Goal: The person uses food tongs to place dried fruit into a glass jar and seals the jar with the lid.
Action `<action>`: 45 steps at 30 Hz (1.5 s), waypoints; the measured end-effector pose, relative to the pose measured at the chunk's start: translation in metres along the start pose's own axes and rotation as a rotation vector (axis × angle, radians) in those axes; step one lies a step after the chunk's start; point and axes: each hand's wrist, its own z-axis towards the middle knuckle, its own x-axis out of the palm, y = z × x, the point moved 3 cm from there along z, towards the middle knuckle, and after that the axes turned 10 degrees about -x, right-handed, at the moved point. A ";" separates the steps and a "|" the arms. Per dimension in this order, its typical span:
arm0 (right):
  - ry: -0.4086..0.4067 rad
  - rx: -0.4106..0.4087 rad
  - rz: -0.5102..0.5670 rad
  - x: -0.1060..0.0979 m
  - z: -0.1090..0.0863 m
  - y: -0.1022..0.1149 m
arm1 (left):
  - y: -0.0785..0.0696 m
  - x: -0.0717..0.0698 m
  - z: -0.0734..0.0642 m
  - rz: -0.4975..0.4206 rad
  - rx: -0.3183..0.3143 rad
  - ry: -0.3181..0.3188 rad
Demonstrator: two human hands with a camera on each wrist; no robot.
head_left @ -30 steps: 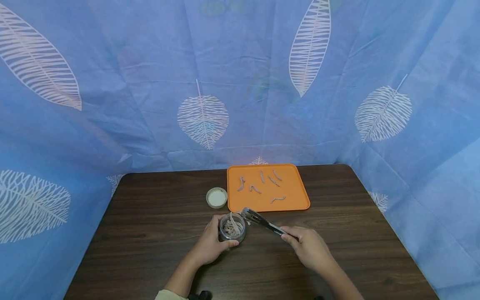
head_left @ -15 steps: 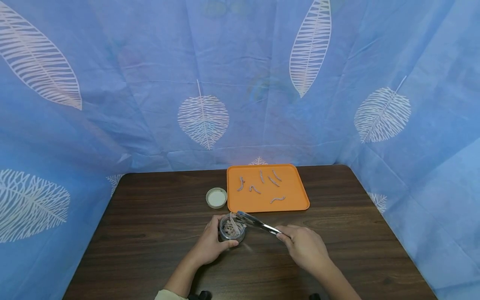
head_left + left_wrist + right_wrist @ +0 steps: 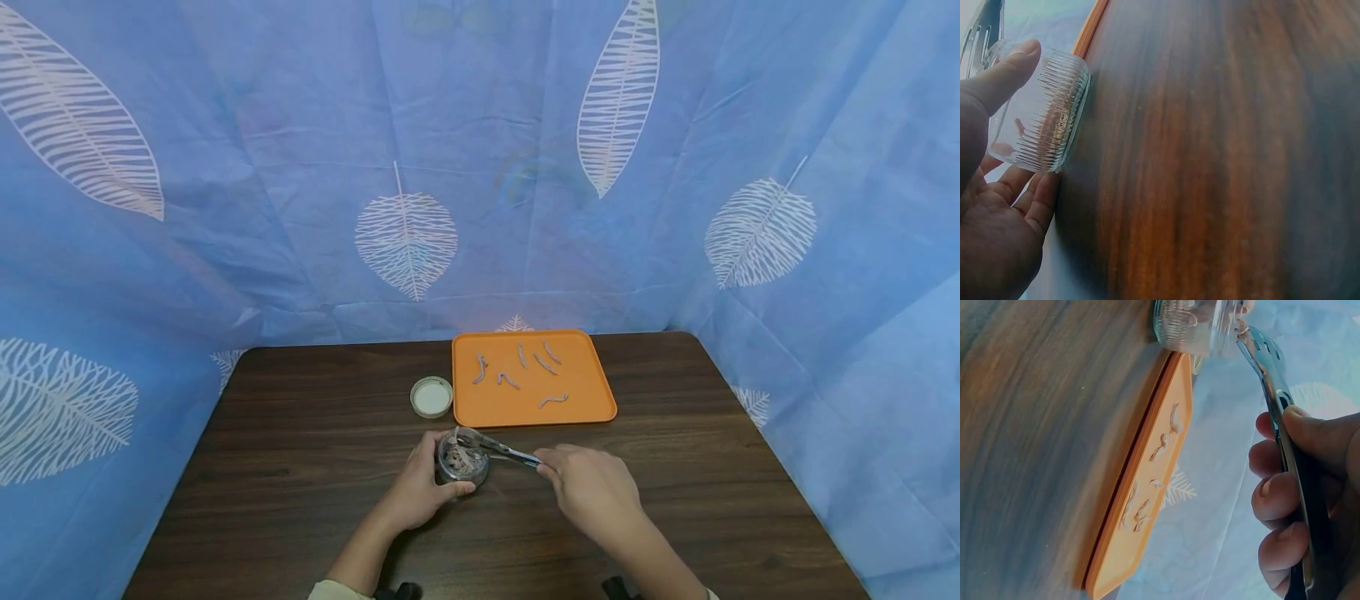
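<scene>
My left hand (image 3: 415,493) grips a ribbed glass jar (image 3: 1063,115) standing on the table, thumb on the near side and fingers around the far side. Pale, thin, curled strips (image 3: 463,460) lie inside the jar. My right hand (image 3: 597,492) holds metal tongs (image 3: 501,448) by the handle, fingers wrapped around both arms in the right wrist view. The slotted head of the tongs (image 3: 1267,353) is at the jar's mouth, overlapping the strips in the head view. Just behind the jar, an orange tray (image 3: 588,379) bears several similar greyish strips (image 3: 553,401), spread apart.
A round lid (image 3: 431,397) with a pale inside lies left of the tray, behind the jar. The dark wood table (image 3: 315,433) has rounded back corners. A blue cloth (image 3: 487,242) with white leaf prints hangs behind it and at both sides.
My right hand has moved left, bringing the head of the tongs from beside the jar to over its mouth. My left hand keeps its grip on the jar.
</scene>
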 end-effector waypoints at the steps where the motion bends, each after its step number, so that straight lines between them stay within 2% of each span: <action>1: 0.003 -0.003 -0.002 0.000 0.001 0.001 | 0.000 0.000 0.000 0.001 0.001 0.000; 11: 0.019 -0.010 -0.026 -0.002 0.008 0.010 | 0.000 -0.001 0.000 -0.004 -0.003 -0.003; 18: 0.066 -0.027 -0.036 -0.004 0.012 0.017 | 0.000 0.000 -0.001 0.000 -0.004 -0.008; 22: 0.100 -0.009 -0.023 -0.003 0.012 0.016 | 0.000 0.000 -0.001 -0.005 -0.005 -0.003; 27: 0.130 0.030 0.028 -0.002 0.010 0.011 | 0.000 0.000 -0.001 0.003 -0.008 -0.005; 34: 0.110 0.076 0.135 -0.002 0.006 -0.001 | -0.001 0.000 -0.002 0.004 -0.008 -0.009; 45: 0.114 0.147 0.201 0.000 0.012 -0.024 | -0.002 -0.001 -0.002 0.000 -0.026 -0.005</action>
